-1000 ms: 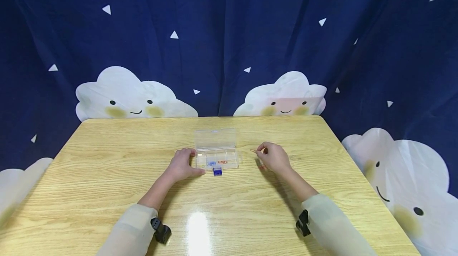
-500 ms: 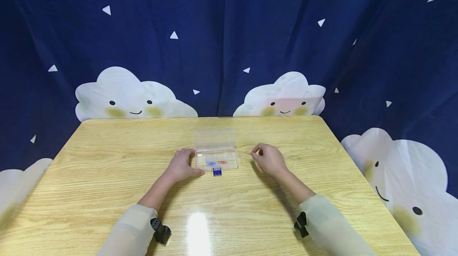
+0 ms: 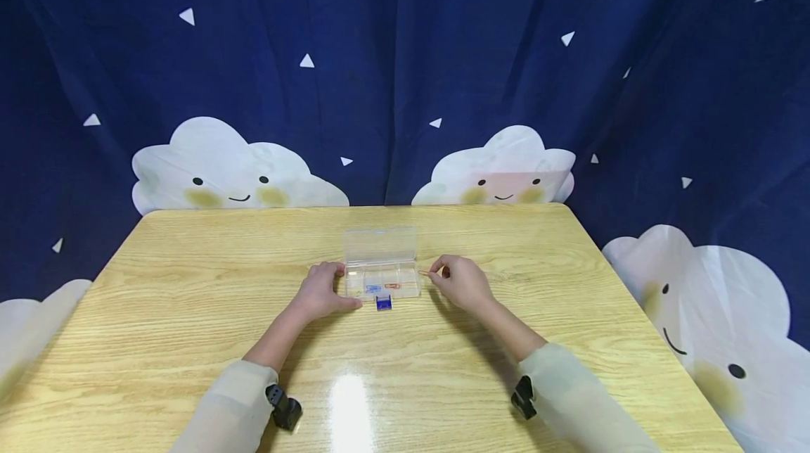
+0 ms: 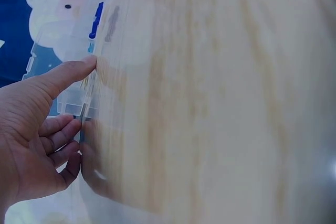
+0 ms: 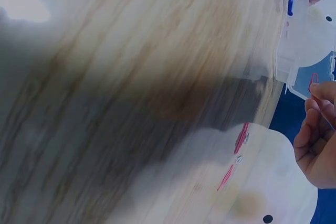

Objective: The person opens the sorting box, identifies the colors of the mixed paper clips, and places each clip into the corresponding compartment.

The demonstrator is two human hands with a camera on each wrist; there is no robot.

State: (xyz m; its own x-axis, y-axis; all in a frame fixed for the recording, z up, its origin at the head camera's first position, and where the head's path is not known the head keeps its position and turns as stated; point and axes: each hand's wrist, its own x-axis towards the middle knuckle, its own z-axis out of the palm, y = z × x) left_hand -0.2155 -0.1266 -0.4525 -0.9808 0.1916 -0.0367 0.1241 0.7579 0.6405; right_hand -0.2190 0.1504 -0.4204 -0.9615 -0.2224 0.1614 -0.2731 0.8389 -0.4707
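Note:
A clear plastic compartment box (image 3: 413,291) lies with its lid (image 3: 380,245) raised at the back and a dark blue latch (image 3: 383,303) at the front. My left hand (image 3: 321,291) grips the box's left end; its thumb touches the front edge in the left wrist view. Inside sit a blue paper clip (image 3: 373,289) and an orange-red paper clip (image 3: 392,286) in separate compartments. My right hand (image 3: 460,282) pinches another red paper clip (image 5: 313,80) between thumb and fingers, its tip right at the box's right edge.
More red paper clips (image 5: 241,139) lie on the wooden table (image 3: 405,368), visible in the right wrist view but hidden behind the right hand in the head view. A dark blue curtain (image 3: 380,73) with clouds hangs behind the table.
My right hand has moved left with the pinched paper clip, from beside the loose clips to the box's right edge. The left hand and the box have stayed put.

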